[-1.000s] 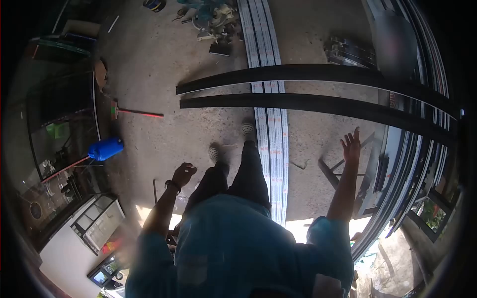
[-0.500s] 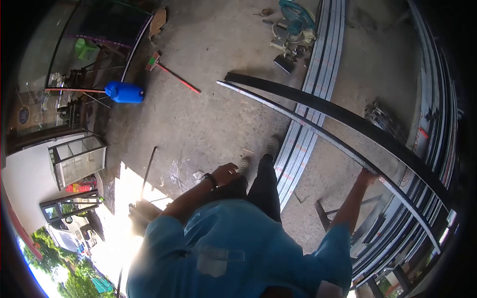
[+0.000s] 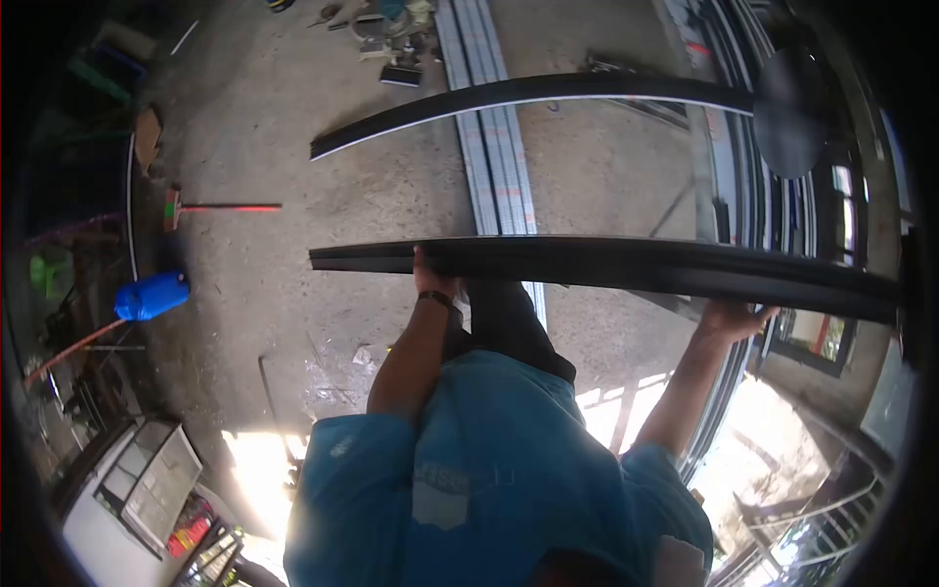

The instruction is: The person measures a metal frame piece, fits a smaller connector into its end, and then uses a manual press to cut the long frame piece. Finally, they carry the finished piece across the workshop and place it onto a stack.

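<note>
A long black profile (image 3: 587,266) lies crosswise in front of my body. Near its left end, my left hand (image 3: 434,274) grips it, with the thumb up over its face. My right hand (image 3: 736,319) holds its lower edge farther right, the fingers partly hidden behind it. Beyond it, a second long dark profile (image 3: 528,92) with a pale lower edge runs crosswise, apart from both hands. Below these, pale metal strips (image 3: 484,147) lie lengthwise on the floor.
A miter saw (image 3: 386,29) stands at the top. To the left are a red-handled broom (image 3: 230,206), a blue container (image 3: 153,295) and a cabinet (image 3: 152,484). Stacked long profiles (image 3: 743,186) lie at the right.
My left hand has gone from empty beside my leg to gripping the black profile. The nearer profile has turned, its dark face now showing. The view has swung round to the right.
</note>
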`<state>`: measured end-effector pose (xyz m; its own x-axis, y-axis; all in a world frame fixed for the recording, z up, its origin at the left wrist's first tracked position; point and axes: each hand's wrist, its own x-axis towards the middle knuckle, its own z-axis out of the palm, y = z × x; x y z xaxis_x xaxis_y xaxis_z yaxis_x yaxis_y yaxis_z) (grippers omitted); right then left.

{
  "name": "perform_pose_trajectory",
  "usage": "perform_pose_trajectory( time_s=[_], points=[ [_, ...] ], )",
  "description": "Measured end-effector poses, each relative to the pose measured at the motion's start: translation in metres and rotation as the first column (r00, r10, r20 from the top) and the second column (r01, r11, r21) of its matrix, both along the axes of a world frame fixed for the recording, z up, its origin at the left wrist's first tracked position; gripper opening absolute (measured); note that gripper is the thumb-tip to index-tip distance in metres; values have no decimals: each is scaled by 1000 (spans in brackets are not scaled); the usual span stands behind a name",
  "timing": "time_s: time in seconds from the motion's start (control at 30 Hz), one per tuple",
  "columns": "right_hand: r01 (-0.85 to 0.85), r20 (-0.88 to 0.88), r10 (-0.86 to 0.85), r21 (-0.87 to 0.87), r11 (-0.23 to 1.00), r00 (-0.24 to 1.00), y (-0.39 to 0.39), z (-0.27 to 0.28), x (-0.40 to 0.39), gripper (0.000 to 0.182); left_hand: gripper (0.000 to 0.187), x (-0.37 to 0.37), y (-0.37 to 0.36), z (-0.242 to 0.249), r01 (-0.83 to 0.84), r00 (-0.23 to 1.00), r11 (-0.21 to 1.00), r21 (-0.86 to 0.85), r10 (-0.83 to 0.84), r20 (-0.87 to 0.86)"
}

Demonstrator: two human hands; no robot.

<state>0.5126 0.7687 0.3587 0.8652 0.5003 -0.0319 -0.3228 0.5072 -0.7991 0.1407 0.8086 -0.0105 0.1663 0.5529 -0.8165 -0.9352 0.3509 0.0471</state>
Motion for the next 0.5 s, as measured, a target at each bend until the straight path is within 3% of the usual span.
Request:
perform_pose_trajectory(
  time_s=[0.03,0.07,0.1,0.13,0.17,0.2,0.23,0.27,0.3,0.33,0.4,0.47,0.5],
  points=[
    [30,-43,-29,15,999,999,-21,0,13,89,61,4,-8,1,55,996,998,-21,-56,-67],
    [-16,-63,20,63,998,998,-33,15,-5,94,52,0,-19,-10,110,989,994,3,-110,-104],
    [-38,-64,47,136,990,997,-46,14,3,94,49,-3,-24,-29,151,985,985,83,-144,-92],
    [45,-18,-44,72,996,999,-61,8,12,97,47,-8,-26,-21,182,983,972,147,-176,-47],
    [273,175,-262,-39,961,949,-51,20,-5,78,46,-16,-29,-40,245,969,955,167,-245,-21],
    [158,44,-156,-44,987,987,-65,16,-1,57,39,-22,-32,-40,277,961,935,220,-265,-80],
    [156,-5,-156,-25,987,988,-68,20,-6,47,38,-26,-29,-35,286,957,937,202,-269,-108],
    [128,-35,-127,8,992,991,-76,18,-8,46,38,-31,-27,-41,257,966,900,352,-250,-65],
    [90,-64,-88,36,995,994,-85,12,-8,45,37,-39,-23,-53,267,964,907,327,-250,-92],
    [102,-103,-96,56,993,990,-99,3,-9,44,38,-49,-21,-73,445,884,787,427,-307,-354],
    [112,-180,-100,57,992,979,-122,-8,-11,41,40,-66,-17,-103,755,530,542,370,-171,-831],
    [114,-239,-103,32,993,966,-136,-19,-17,41,42,-78,1,-100,829,410,474,298,-153,-899],
    [112,-265,-104,16,994,959,-144,-24,-16,41,43,-84,5,-90,937,73,345,53,-46,-996]
  ],
)
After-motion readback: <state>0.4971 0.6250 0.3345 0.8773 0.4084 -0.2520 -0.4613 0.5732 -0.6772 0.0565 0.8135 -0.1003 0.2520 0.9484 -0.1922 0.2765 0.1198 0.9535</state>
